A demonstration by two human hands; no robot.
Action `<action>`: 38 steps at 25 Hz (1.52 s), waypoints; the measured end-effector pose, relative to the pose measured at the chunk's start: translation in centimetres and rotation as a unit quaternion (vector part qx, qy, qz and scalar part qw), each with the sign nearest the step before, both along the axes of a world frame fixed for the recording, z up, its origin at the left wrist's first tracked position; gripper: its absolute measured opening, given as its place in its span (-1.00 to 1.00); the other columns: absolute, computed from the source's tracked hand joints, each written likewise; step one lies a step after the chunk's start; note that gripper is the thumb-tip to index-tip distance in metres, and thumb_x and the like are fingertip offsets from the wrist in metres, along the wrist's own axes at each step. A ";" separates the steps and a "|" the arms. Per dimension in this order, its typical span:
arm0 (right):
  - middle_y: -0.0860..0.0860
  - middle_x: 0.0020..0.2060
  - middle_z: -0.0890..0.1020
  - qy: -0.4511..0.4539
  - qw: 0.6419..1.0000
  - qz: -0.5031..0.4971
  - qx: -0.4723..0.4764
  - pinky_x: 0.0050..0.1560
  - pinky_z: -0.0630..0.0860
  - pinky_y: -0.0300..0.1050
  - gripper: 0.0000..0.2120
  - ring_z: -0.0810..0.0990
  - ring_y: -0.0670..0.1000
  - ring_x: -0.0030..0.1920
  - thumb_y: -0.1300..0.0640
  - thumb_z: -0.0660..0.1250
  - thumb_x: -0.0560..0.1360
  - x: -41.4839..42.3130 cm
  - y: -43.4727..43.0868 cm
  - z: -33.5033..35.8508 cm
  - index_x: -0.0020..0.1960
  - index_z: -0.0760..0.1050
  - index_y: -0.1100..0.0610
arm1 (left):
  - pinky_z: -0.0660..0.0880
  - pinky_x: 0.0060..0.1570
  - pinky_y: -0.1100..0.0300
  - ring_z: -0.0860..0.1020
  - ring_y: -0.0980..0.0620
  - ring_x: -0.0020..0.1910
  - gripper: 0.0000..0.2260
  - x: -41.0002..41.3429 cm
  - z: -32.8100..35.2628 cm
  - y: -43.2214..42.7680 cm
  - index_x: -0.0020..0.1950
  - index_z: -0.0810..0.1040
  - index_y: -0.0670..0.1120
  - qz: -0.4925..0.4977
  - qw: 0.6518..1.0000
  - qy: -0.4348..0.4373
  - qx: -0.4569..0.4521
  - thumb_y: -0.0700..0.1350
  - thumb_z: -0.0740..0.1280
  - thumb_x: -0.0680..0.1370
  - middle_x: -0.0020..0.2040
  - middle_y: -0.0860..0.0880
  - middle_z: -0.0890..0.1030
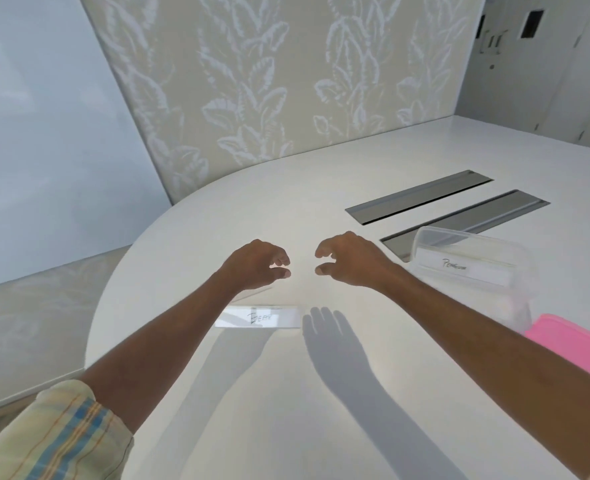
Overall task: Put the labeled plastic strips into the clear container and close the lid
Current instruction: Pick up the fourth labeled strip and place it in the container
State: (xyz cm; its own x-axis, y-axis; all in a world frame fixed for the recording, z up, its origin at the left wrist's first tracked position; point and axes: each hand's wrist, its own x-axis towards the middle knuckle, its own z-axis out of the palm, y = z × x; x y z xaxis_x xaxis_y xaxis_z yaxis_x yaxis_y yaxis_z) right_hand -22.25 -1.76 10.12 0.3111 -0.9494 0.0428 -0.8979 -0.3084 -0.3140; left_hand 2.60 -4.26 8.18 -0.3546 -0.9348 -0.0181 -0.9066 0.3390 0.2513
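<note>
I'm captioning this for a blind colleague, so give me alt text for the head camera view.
A person's left hand and right hand, both empty with fingers curled, hover above a white rounded table over a clear labeled plastic strip. To the right sits an open clear plastic container holding another labeled strip, beside a pink lid.

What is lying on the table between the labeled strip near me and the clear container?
Nothing lies there. In the head view, only bare white table separates the labeled strip from the clear container; the right forearm passes above it.
</note>
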 end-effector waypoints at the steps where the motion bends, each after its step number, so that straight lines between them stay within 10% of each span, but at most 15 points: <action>1: -0.09 0.24 0.67 -0.004 1.000 0.007 0.011 0.14 0.54 -0.03 -0.63 0.62 0.01 0.23 -0.13 0.46 0.53 1.4 0.1 -0.4 0.30 0.61 -0.07 | 0.56 0.11 0.09 0.64 0.08 0.16 -0.72 1.6 -0.3 0.3 0.23 0.69 0.10 0.010 1.000 0.000 0.003 0.16 0.46 0.57 0.15 0.12 0.71; 16: 0.02 0.30 0.59 0.068 0.991 0.028 0.110 0.12 0.49 -0.04 -0.48 0.59 0.10 0.27 -0.01 0.53 0.47 10.9 -0.7 -9.6 0.40 0.53 0.00 | 0.48 0.40 0.00 0.50 -0.02 0.47 -0.46 11.1 -7.7 1.0 0.46 0.60 0.08 0.013 0.995 -0.039 0.095 -0.06 0.55 0.48 0.47 0.03 0.57; 26: 0.02 0.05 0.66 0.083 0.993 0.044 0.077 -0.10 0.47 -0.06 -0.75 0.64 0.14 0.05 0.13 0.48 0.46 11.2 -0.4 -10.1 0.13 0.63 0.04 | 0.53 -0.01 0.13 0.57 0.06 0.01 -0.59 10.7 -7.8 1.2 0.24 0.72 0.07 -0.030 0.995 -0.048 0.085 -0.30 0.38 0.48 0.03 0.07 0.77; 38: 0.01 0.08 0.67 0.051 0.998 0.005 0.039 -0.06 0.51 -0.04 -0.74 0.63 0.14 0.08 0.15 0.48 0.47 4.7 -0.3 -6.3 0.15 0.63 0.04 | 0.59 0.00 0.10 0.66 0.00 0.00 -0.62 4.6 -3.3 -0.3 0.19 0.73 0.01 -0.078 0.995 -0.043 0.041 -0.33 0.36 0.48 -0.02 0.08 0.79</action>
State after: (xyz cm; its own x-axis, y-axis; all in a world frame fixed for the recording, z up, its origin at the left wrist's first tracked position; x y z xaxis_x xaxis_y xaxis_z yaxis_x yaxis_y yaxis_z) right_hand -17.51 -2.09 3.83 0.3199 -0.9453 -0.0629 -0.9235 -0.2963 -0.2437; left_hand 7.20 -4.56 4.92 -0.4883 -0.8631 -0.1289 -0.8643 0.4579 0.2079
